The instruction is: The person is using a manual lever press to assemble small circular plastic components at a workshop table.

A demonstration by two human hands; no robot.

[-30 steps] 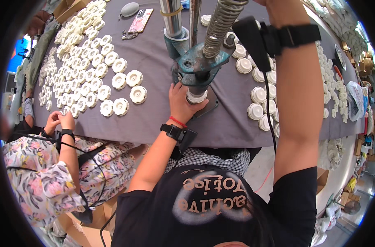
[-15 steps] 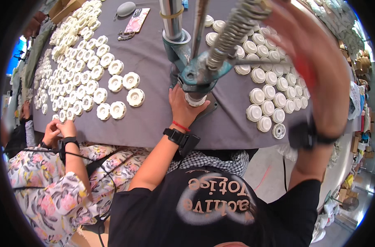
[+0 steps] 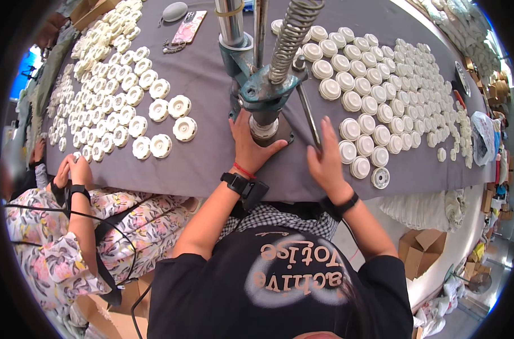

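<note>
A teal hand press (image 3: 260, 87) with a coil spring (image 3: 291, 39) stands on the table before me. Under its lowered ram sits a white round plastic part (image 3: 264, 129), mostly hidden by the ram. My left hand (image 3: 249, 141) curls around that part, thumb on the near side and fingers toward the press column. The metal lever (image 3: 309, 116) slants down to the right. At its lower end is my right hand (image 3: 327, 166), fingers stretched out and thumb apart, the lever end lying between thumb and fingers.
White notched wheels (image 3: 121, 116) cover the table's left side. Rows of white round caps (image 3: 370, 104) fill the right. A phone (image 3: 189, 27) and a grey oval case (image 3: 174, 11) lie at the back. At left, a co-worker's hands (image 3: 73, 169) meet at the table edge.
My right hand has come down from the upper right to the near side of the press. The lever has swung from pointing right to slanting downward. My left hand stays on the part.
</note>
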